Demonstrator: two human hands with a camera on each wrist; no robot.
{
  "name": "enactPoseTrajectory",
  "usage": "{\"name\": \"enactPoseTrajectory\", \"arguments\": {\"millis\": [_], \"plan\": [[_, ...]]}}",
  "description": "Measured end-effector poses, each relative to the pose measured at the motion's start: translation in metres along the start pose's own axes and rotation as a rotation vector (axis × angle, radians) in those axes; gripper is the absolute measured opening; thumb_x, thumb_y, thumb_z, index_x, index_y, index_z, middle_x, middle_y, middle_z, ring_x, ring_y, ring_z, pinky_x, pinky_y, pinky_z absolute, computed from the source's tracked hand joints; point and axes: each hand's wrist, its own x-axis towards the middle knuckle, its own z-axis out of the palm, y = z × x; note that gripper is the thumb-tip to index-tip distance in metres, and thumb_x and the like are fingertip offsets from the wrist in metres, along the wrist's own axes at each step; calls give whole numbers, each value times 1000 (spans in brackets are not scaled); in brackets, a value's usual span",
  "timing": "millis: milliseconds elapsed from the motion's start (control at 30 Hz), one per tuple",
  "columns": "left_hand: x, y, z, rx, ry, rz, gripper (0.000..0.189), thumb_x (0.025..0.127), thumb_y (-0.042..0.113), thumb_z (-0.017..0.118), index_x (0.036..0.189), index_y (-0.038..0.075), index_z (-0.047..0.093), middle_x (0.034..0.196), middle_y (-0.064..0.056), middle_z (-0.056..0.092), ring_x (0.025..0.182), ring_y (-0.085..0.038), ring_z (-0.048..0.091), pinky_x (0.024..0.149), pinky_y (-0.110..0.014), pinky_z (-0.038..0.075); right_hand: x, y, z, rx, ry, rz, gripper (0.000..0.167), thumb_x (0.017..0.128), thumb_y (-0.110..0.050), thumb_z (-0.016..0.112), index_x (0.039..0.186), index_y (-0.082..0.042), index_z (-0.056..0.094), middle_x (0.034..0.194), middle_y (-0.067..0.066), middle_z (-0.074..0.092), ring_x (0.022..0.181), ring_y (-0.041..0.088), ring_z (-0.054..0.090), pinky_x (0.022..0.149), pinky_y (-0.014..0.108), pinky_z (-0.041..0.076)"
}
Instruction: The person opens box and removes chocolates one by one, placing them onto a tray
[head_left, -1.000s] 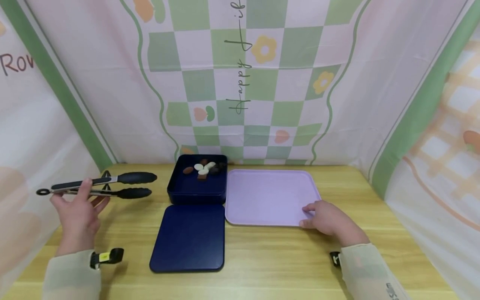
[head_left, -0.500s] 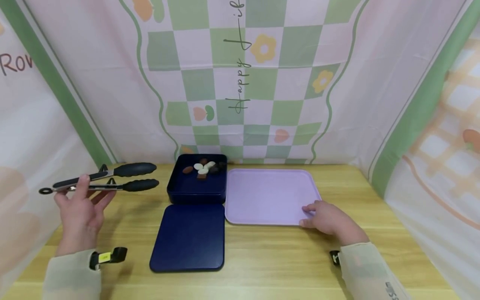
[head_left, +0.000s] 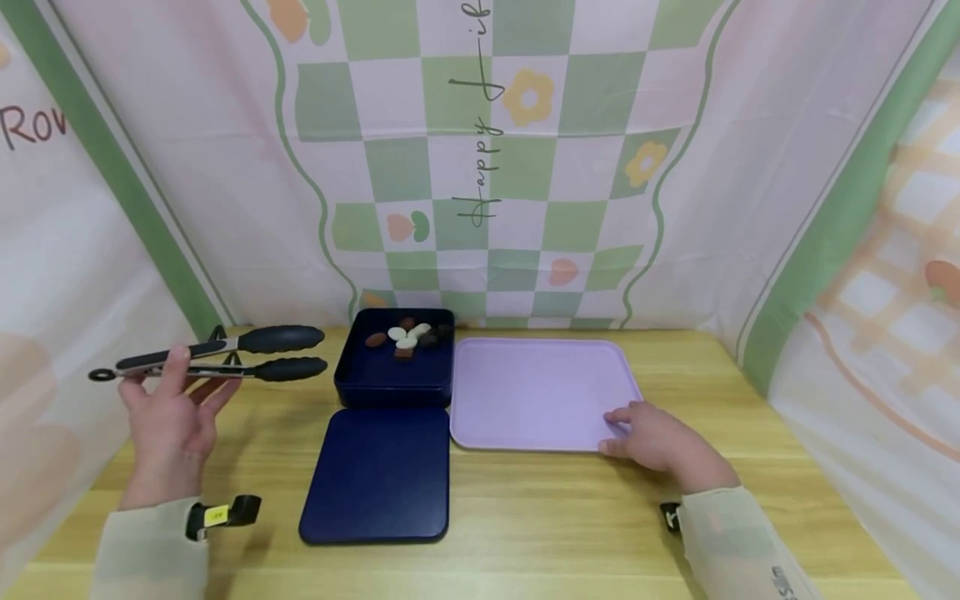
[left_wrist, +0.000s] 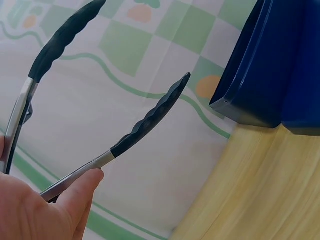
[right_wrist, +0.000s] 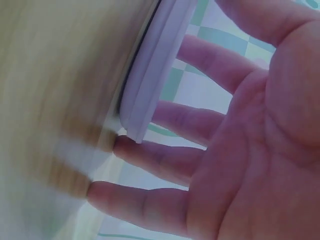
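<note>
In the head view my left hand holds a pair of black-and-metal tongs above the table, arms spread with nothing between them. The tongs also show apart in the left wrist view. Just right of their tips stands a dark blue square box with several brown, white and dark chocolate-like pieces inside. My right hand rests at the near right corner of a lilac tray. From the right wrist, its straight, spread fingers touch the tray's rim and the tabletop.
A dark blue lid lies flat in front of the box, touching or nearly touching it. The tray sits against the box's right side on a wooden table. Patterned cloth hangs behind and on both sides.
My left hand has moved slightly right and up with the tongs, whose tips are nearer the box. The tongs' arms stand a little wider than a second ago. The right hand has stayed put.
</note>
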Motion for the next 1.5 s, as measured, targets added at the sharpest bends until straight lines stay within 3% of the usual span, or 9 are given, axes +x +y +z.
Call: {"name": "enactPoseTrajectory", "arguments": {"millis": [200, 333, 533, 933, 1300, 1500], "plan": [[-2, 0, -2, 8, -2, -19, 73, 91, 18, 75, 140, 41, 27, 125, -6, 43, 91, -34, 68, 66, -47, 58, -5, -5, 6, -89, 62, -113, 72, 88, -41, 75, 142, 0, 52, 143, 41, 36, 134, 60, 24, 105, 70, 23], [-5, 0, -3, 13, -14, -32, 74, 91, 18, 74, 141, 41, 25, 120, -8, 49, 90, -35, 68, 68, -47, 58, -10, -6, 12, -71, 31, -202, 82, 82, -45, 79, 147, -5, 48, 146, 43, 27, 133, 61, 24, 102, 72, 25], [-8, 0, -5, 12, -24, -9, 72, 91, 17, 73, 141, 40, 26, 117, -8, 53, 88, -35, 69, 68, -47, 58, -14, -3, 16, -52, -65, -189, 88, 76, -42, 84, 148, -9, 47, 149, 43, 19, 133, 64, 18, 102, 74, 20], [-8, -1, 0, 29, -40, 21, 71, 90, 17, 75, 139, 37, 27, 119, -8, 53, 87, -33, 69, 69, -46, 58, -6, -5, 11, -69, -71, -213, 87, 75, -43, 84, 147, -9, 49, 149, 42, 21, 135, 62, 19, 104, 72, 21], [-13, -14, 22, 47, -29, 94, 72, 86, 14, 80, 135, 31, 30, 124, -11, 49, 85, -32, 70, 72, -45, 57, -7, -5, 10, -37, -45, -207, 86, 72, -39, 87, 145, -7, 52, 147, 44, 23, 134, 62, 23, 103, 71, 25], [-13, -32, 37, 183, -26, 151, 74, 82, 15, 83, 135, 27, 32, 119, -15, 54, 80, -28, 70, 71, -41, 58, -6, -5, 10, -19, -49, -195, 88, 71, -38, 87, 145, -9, 52, 149, 43, 20, 134, 62, 21, 104, 71, 23]]}}
